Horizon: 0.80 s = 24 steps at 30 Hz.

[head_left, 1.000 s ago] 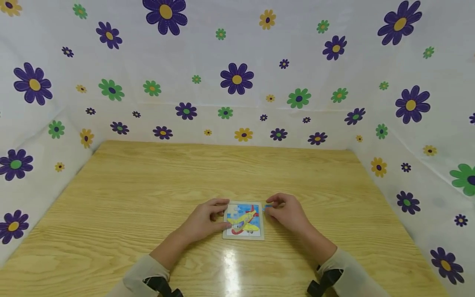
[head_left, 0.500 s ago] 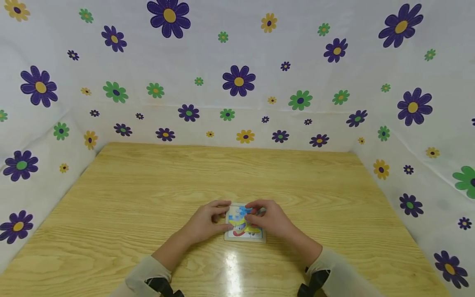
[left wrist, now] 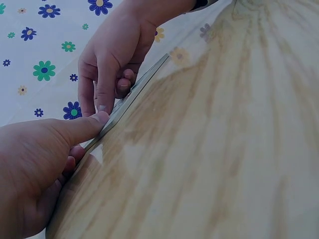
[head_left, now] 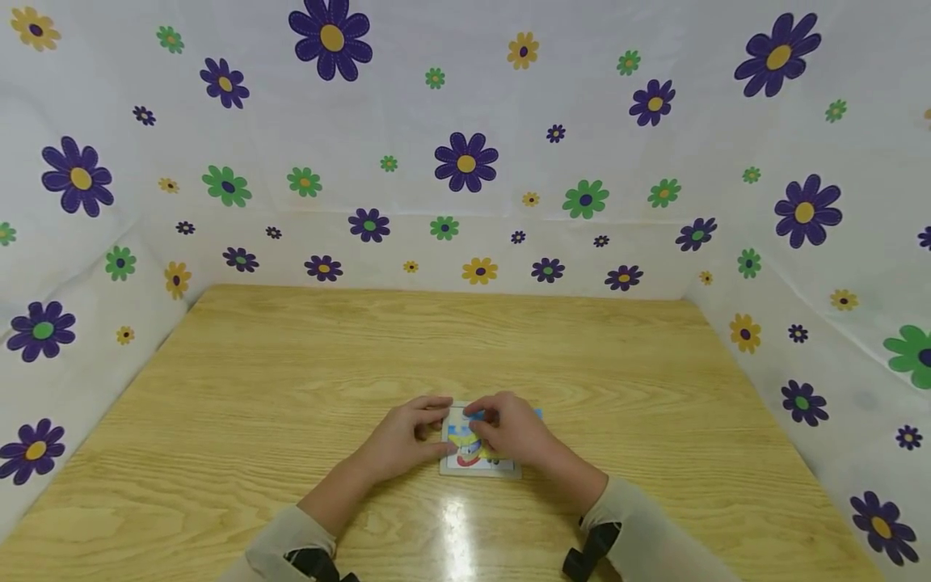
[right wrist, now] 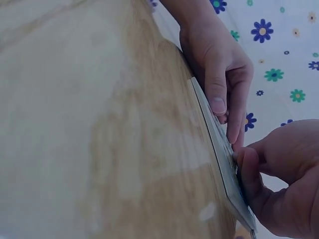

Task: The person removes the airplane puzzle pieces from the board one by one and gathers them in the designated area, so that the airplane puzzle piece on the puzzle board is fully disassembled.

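Observation:
A small jigsaw puzzle with a yellow-and-red airplane picture and a pale frame lies on the table. My left hand grips its left edge, thumb on top and fingers along the side. Over the puzzle's upper part, my right hand pinches a small puzzle piece between thumb and index finger, mostly hidden by the fingertips. Its hand covers the puzzle's right side. A bit of blue puzzle piece shows just beyond that hand. In the right wrist view, the thumb and finger of the right hand meet close over the board.
The wood-grain table extends around the puzzle. A white flower-printed cloth stands along its back and both sides. Dark straps circle the wrists over beige sleeves.
My right hand has moved left from beside the puzzle's right edge to over its upper middle. A blue piece now shows to the right of that hand. The left hand keeps its grip.

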Tool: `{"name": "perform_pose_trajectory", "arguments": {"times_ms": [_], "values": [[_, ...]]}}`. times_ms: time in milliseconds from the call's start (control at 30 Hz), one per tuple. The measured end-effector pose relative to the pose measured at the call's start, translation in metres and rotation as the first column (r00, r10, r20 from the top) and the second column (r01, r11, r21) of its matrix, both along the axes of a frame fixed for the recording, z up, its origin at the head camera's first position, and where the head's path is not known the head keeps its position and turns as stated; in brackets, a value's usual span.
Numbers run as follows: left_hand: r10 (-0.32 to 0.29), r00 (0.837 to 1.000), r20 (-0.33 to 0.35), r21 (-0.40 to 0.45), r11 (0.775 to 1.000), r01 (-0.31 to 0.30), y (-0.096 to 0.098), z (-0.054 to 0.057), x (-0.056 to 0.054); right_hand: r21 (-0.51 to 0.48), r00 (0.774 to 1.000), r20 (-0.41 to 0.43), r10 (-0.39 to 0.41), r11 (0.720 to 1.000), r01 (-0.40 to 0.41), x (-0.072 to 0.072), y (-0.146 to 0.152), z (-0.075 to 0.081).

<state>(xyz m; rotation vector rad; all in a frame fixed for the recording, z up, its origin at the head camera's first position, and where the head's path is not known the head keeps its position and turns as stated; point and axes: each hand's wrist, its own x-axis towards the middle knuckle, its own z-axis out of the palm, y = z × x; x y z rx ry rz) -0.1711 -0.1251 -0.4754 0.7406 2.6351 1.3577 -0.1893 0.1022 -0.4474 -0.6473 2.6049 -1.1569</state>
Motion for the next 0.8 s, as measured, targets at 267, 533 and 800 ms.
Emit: {"name": "perform_pose_trajectory", "arguments": {"times_ms": [267,533,800], "values": [[0.009,1.000,-0.011,-0.004,1.000,-0.009,0.002,-0.002,0.001,0.064,0.997,-0.076,-0.019,0.998,0.024,0.003,-0.001,0.001],[-0.006,1.000,-0.013,0.012,1.000,0.007,0.004,-0.003,0.002,-0.048,0.998,-0.010,-0.065,0.997,0.064,0.006,0.002,-0.002],[0.002,1.000,0.013,0.010,1.000,-0.002,0.003,0.000,0.000,-0.303,0.957,0.282,-0.070,0.940,0.158,0.004,0.012,-0.001]]}}
